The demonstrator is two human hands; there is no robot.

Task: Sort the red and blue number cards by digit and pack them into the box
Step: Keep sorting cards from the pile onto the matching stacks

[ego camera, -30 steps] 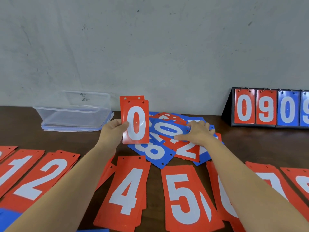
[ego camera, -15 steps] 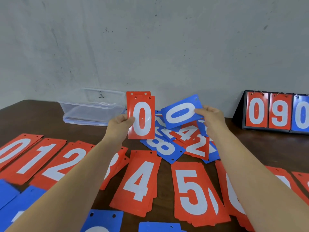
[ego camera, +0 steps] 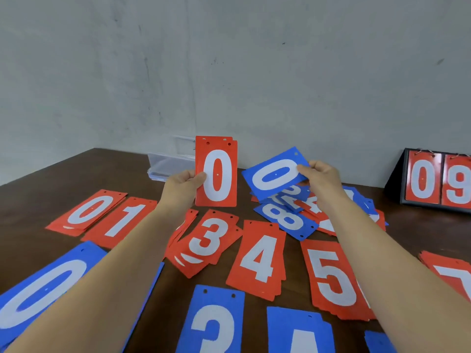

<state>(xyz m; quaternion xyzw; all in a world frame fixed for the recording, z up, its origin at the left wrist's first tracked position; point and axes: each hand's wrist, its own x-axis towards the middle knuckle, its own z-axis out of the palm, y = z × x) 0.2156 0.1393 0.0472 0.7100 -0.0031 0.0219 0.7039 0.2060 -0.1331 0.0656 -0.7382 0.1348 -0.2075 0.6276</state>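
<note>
Your left hand (ego camera: 182,184) grips red 0 cards (ego camera: 216,174) upright | your right hand (ego camera: 321,177) pinches blue 0 card (ego camera: 275,174) by one end | risk: thin pinch slips, card drops onto unsorted heap (ego camera: 288,217)

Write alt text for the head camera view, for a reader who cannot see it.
A person's left hand holds red 0 cards while the right hand pinches a blue 0 card, above number cards sorted into piles on a table.

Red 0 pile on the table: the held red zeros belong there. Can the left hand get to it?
Probably yes. The left hand, gripping red 0 cards, is raised just right of the red 0 pile, and nothing stands between them.
</note>
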